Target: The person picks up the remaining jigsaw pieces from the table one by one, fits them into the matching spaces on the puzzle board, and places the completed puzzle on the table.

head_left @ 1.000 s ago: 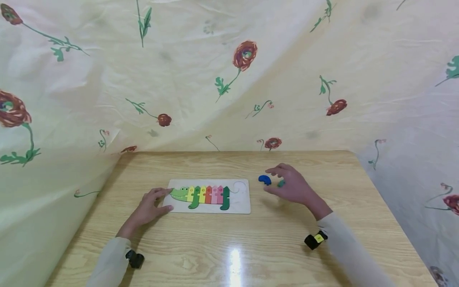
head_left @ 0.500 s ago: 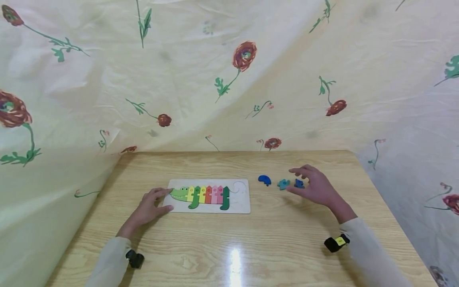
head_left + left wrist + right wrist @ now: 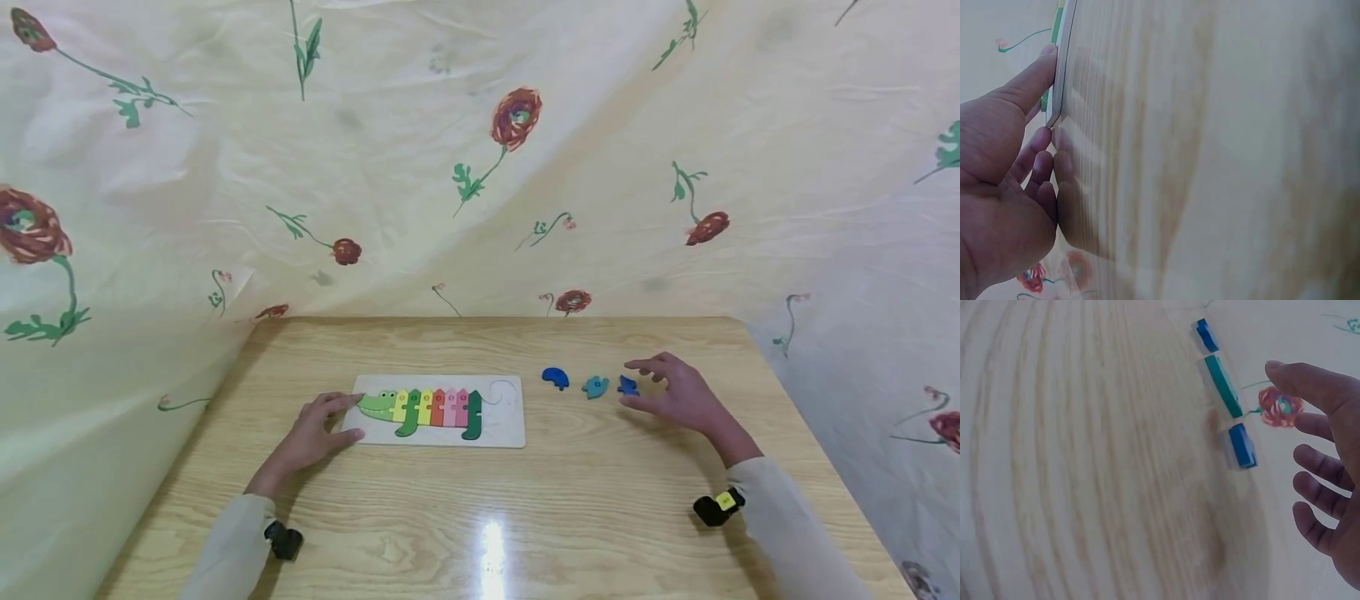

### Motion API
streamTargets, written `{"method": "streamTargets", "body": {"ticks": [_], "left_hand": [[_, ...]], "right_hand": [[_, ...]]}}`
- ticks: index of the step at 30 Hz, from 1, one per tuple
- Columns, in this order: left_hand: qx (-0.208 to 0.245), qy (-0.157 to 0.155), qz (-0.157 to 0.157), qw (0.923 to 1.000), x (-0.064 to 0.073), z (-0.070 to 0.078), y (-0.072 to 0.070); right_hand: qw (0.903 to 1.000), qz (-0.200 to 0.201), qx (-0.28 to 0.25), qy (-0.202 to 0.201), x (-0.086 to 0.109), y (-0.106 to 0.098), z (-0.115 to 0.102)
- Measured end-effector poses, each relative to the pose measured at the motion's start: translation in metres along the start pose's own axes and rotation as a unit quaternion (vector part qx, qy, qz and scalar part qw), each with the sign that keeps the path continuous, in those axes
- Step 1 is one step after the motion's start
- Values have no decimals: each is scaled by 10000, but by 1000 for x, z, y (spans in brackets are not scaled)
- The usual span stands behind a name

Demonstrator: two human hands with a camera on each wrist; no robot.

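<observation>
The left hand (image 3: 315, 431) rests at the left end of a white puzzle board (image 3: 501, 430), its thumb and fingertips on the board's edge area. Inlaid in the board is a colourful crocodile (image 3: 438, 408) with a green head and upright striped segments; a curled tail outline shows at the right end. The right hand (image 3: 678, 398) hovers with fingers apart and nothing between them, beside a small dark blue puzzle piece (image 3: 628, 385). To that piece's left lie a teal puzzle piece (image 3: 596, 387) and a rounded blue puzzle piece (image 3: 556, 378), also seen edge-on in the right wrist view.
Everything lies on a light wood-grain table (image 3: 420, 508). A cream flower-printed cloth (image 3: 405, 167) hangs behind the table and along both sides. Each wrist wears a small black camera, one at the left wrist (image 3: 283, 540), another at the right wrist (image 3: 718, 507).
The right hand has moved to the right, away from the rounded blue piece and past the teal one, leaving the teal and dark blue pieces uncovered on the table. The left hand stays put.
</observation>
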State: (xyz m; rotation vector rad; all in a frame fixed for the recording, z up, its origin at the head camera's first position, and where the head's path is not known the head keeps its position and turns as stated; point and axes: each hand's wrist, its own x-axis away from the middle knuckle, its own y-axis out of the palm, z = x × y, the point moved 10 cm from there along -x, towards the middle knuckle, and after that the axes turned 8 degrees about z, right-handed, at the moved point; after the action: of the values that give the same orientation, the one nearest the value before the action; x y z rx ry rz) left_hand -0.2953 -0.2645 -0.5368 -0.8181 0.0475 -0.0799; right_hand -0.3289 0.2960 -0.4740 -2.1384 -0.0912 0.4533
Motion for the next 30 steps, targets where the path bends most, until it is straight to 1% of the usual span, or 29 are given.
{"method": "streamTargets", "body": {"ticks": [4, 10, 13, 18, 21, 25, 30], "left_hand": [[24, 41, 3, 10000, 0, 1, 0], [32, -23, -8, 10000, 0, 1, 0], [37, -44, -23, 10000, -1, 0, 0], [30, 6, -1, 10000, -2, 0, 0], [31, 29, -2, 10000, -1, 1, 0], [20, -5, -11, 10000, -1, 0, 1], [16, -18, -5, 10000, -1, -2, 0]], "right_hand": [[9999, -71, 115, 34, 1, 2, 6], [9997, -118, 211, 98, 1, 5, 12], [9996, -156, 236, 68, 2, 8, 13], [9994, -189, 275, -8, 1, 13, 19], [9994, -195, 286, 12, 1, 16, 24], [9994, -185, 268, 72, 1, 18, 27], [9994, -234, 262, 37, 0, 19, 26]]}}
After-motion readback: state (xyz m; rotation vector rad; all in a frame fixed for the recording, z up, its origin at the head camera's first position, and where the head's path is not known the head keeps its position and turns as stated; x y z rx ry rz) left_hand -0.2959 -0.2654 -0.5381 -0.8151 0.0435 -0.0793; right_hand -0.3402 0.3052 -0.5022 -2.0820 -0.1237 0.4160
